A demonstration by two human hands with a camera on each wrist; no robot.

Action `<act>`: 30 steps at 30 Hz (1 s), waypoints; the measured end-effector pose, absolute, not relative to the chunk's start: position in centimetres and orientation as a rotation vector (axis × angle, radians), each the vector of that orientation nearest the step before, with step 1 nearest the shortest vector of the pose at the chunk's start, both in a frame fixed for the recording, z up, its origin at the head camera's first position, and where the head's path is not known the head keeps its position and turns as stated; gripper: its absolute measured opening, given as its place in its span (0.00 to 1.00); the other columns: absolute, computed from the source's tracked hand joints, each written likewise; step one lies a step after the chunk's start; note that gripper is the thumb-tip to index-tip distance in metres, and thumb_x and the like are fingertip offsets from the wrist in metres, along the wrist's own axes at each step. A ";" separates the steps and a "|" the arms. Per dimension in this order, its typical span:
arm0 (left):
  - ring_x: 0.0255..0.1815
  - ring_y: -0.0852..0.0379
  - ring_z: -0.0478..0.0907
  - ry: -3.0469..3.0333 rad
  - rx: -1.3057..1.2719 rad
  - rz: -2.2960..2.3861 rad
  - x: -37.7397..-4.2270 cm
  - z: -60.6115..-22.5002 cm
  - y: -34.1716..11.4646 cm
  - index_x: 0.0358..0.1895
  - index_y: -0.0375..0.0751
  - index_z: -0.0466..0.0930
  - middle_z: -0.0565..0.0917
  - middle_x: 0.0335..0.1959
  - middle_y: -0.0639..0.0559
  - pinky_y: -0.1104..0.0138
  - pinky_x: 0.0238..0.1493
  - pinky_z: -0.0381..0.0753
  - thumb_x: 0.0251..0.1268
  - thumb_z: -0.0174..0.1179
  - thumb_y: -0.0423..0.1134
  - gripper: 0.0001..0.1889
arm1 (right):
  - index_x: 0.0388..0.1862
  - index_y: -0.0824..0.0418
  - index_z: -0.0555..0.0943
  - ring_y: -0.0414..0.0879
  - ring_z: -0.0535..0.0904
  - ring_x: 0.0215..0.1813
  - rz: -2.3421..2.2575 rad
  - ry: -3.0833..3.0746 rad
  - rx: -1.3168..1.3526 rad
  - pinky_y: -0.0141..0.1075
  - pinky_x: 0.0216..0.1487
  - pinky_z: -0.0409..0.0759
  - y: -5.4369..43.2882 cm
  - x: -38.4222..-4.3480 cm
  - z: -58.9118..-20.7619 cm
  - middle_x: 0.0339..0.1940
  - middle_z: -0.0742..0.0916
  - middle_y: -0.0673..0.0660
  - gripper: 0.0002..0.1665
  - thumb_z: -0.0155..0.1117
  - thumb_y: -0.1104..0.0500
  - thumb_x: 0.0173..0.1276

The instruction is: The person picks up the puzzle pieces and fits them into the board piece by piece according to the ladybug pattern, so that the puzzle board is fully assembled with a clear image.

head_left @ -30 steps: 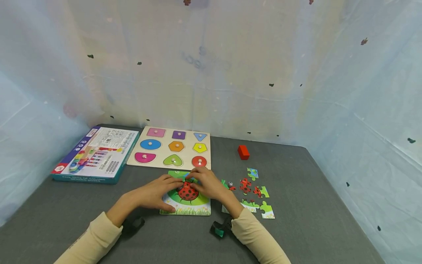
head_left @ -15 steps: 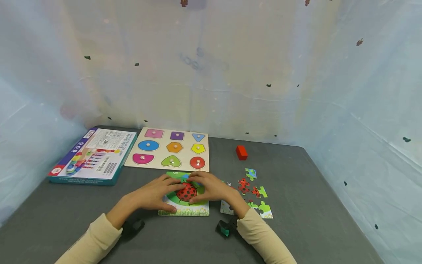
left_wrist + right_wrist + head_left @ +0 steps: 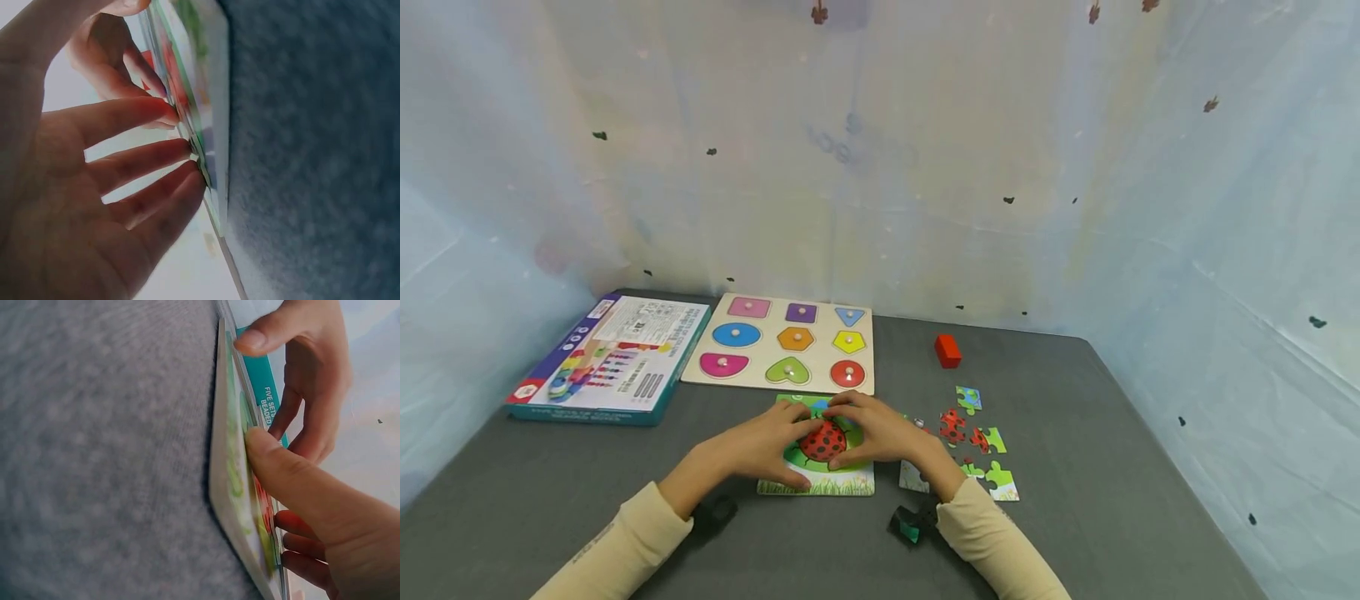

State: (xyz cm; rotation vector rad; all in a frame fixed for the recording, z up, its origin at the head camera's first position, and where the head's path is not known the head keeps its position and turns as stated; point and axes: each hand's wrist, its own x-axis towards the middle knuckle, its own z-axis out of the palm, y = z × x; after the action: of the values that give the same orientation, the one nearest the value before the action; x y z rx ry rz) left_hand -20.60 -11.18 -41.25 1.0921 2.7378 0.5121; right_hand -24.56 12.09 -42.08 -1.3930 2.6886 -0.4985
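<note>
A puzzle board (image 3: 850, 484) with a ladybug picture lies flat on the grey table. The left hand (image 3: 765, 447) rests on its left part, thumb near the lower edge and fingers reaching to the ladybug. In the left wrist view the left hand's fingers (image 3: 137, 165) are fairly straight, with their tips on the board's surface. From the right, the right hand (image 3: 883, 435) touches the board, thumb on the ladybug's side and fingers above it. The right wrist view shows the thumb (image 3: 294, 472) extended onto the picture, other fingers partly hidden behind the palm.
Loose jigsaw pieces (image 3: 952, 426) lie right of the board, partly behind the right wrist. A red block (image 3: 948, 352) stands farther back. Behind are a knobbed shape board (image 3: 820, 364) and a flat toy box (image 3: 651, 350). A dark strap (image 3: 910, 525) hangs at the right wrist.
The right hand has shifted slightly right and its thumb has come down to the lower side of the ladybug. The left hand stays nearly in place. The head view has shifted slightly.
</note>
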 end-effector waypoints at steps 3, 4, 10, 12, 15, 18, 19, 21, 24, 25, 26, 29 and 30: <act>0.61 0.46 0.59 2.735 1.107 0.502 -20.4 -41.3 -11.1 0.66 0.40 0.66 0.66 0.62 0.44 0.50 0.58 0.68 0.43 0.67 0.65 0.48 | 0.63 0.55 0.72 0.47 0.68 0.64 -0.480 2.695 -1.393 0.42 0.62 0.67 12.1 -24.5 -42.0 0.64 0.72 0.54 0.41 0.70 0.39 0.53; 0.62 0.45 0.59 2.731 1.110 0.503 -20.3 -41.3 -11.1 0.66 0.40 0.66 0.65 0.63 0.43 0.49 0.58 0.68 0.42 0.66 0.66 0.48 | 0.63 0.55 0.72 0.47 0.68 0.63 -0.467 2.700 -1.399 0.42 0.62 0.68 12.1 -24.5 -42.0 0.63 0.73 0.54 0.41 0.70 0.39 0.53; 0.63 0.43 0.57 2.702 1.136 0.489 -20.1 -41.1 -11.2 0.67 0.40 0.66 0.62 0.67 0.43 0.47 0.58 0.67 0.40 0.65 0.69 0.51 | 0.63 0.56 0.72 0.45 0.68 0.63 -0.467 2.672 -1.399 0.40 0.62 0.67 12.1 -24.9 -41.7 0.62 0.74 0.52 0.41 0.70 0.39 0.53; 0.62 0.43 0.58 2.701 1.147 0.489 -20.1 -41.0 -11.2 0.67 0.41 0.65 0.63 0.67 0.43 0.47 0.57 0.68 0.39 0.66 0.69 0.51 | 0.64 0.56 0.71 0.44 0.68 0.63 -0.547 2.631 -1.379 0.39 0.62 0.67 12.4 -25.0 -41.5 0.63 0.73 0.52 0.41 0.71 0.42 0.53; 0.61 0.44 0.59 2.701 1.169 0.497 -20.2 -41.0 -11.2 0.68 0.43 0.64 0.65 0.66 0.44 0.48 0.56 0.69 0.39 0.67 0.68 0.51 | 0.64 0.58 0.71 0.43 0.68 0.64 -0.711 2.581 -1.357 0.39 0.61 0.69 13.4 -25.4 -41.3 0.64 0.74 0.52 0.40 0.72 0.46 0.54; 0.61 0.45 0.59 2.695 1.169 0.500 -20.4 -41.1 -11.3 0.68 0.45 0.64 0.65 0.65 0.45 0.48 0.55 0.69 0.40 0.67 0.67 0.50 | 0.63 0.58 0.72 0.44 0.70 0.63 -0.837 2.593 -1.342 0.41 0.59 0.70 15.0 -25.9 -41.2 0.62 0.76 0.52 0.37 0.72 0.50 0.55; 0.61 0.45 0.59 2.694 1.168 0.497 -20.5 -41.2 -11.3 0.68 0.45 0.64 0.65 0.65 0.45 0.48 0.55 0.69 0.40 0.67 0.67 0.50 | 0.62 0.58 0.72 0.44 0.71 0.62 -0.871 2.605 -1.339 0.43 0.59 0.70 15.7 -26.0 -41.1 0.61 0.77 0.52 0.36 0.72 0.51 0.55; 0.61 0.46 0.59 2.694 1.159 0.486 -20.6 -41.3 -11.4 0.68 0.47 0.65 0.65 0.66 0.47 0.48 0.56 0.68 0.40 0.67 0.67 0.49 | 0.62 0.58 0.73 0.46 0.72 0.61 -0.924 2.643 -1.315 0.46 0.58 0.71 17.1 -26.3 -41.0 0.59 0.78 0.53 0.35 0.72 0.53 0.55; 0.62 0.46 0.59 2.704 1.169 0.465 -20.6 -41.4 -11.4 0.67 0.48 0.65 0.65 0.66 0.47 0.49 0.57 0.68 0.40 0.67 0.67 0.48 | 0.61 0.61 0.73 0.49 0.73 0.59 -0.985 2.688 -1.259 0.52 0.57 0.71 19.5 -26.5 -40.7 0.58 0.79 0.56 0.34 0.71 0.55 0.56; 0.62 0.46 0.59 2.706 1.174 0.460 -20.6 -41.4 -11.5 0.67 0.48 0.65 0.65 0.66 0.47 0.49 0.57 0.67 0.40 0.67 0.67 0.48 | 0.61 0.61 0.73 0.50 0.73 0.59 -0.999 2.703 -1.234 0.53 0.57 0.70 20.3 -26.5 -40.6 0.58 0.78 0.56 0.33 0.71 0.55 0.57; 0.62 0.46 0.59 2.707 1.181 0.459 -20.6 -41.5 -11.5 0.67 0.48 0.66 0.65 0.66 0.47 0.49 0.57 0.67 0.40 0.67 0.67 0.48 | 0.61 0.61 0.73 0.50 0.73 0.59 -1.002 2.721 -1.204 0.53 0.57 0.70 21.1 -26.6 -40.6 0.58 0.78 0.56 0.33 0.70 0.56 0.57; 0.62 0.45 0.59 2.710 1.204 0.466 -20.6 -41.5 -11.6 0.67 0.48 0.66 0.65 0.65 0.46 0.48 0.57 0.67 0.40 0.67 0.67 0.48 | 0.62 0.60 0.73 0.51 0.72 0.60 -0.993 2.776 -1.114 0.53 0.57 0.70 23.5 -26.8 -40.5 0.59 0.77 0.55 0.31 0.69 0.57 0.59; 0.61 0.45 0.60 2.710 1.207 0.469 -20.6 -41.5 -11.7 0.67 0.48 0.66 0.65 0.65 0.46 0.48 0.57 0.67 0.40 0.67 0.67 0.48 | 0.62 0.61 0.73 0.53 0.72 0.60 -0.992 2.790 -1.094 0.53 0.58 0.69 24.2 -26.9 -40.5 0.60 0.77 0.57 0.31 0.69 0.57 0.59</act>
State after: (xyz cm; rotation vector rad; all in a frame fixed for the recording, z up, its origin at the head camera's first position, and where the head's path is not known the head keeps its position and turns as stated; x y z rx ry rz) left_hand -20.56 -11.68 -41.46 1.2071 2.7103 0.4686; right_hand -26.92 24.21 -40.53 -1.0939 2.7904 -0.9925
